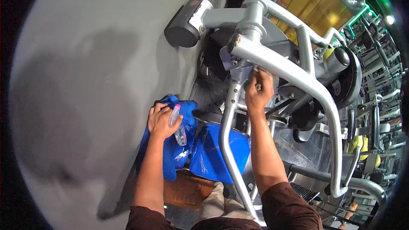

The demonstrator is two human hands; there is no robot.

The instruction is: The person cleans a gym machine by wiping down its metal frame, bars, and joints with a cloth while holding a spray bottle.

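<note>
A small clear plastic bottle (180, 135) with a pink cap lies slantwise in my left hand (161, 121), between thumb and fingers. That hand rests over a rumpled blue cloth (171, 162), which is draped on a chair back beside the wall. My right hand (259, 91) is raised among the tubes of a silver gym machine (277, 59), just below a thick curved bar. Its fingers are curled closed, and a small pale round thing shows at them; I cannot make out what it is. The fingertips are partly hidden against the machine.
A blue chair (219, 153) stands in front of me, behind a bent silver tube (228, 132). The grey wall (93, 81) fills the left side. A black-and-silver padded end (187, 23) juts toward it. More gym equipment (377, 115) stands at the right.
</note>
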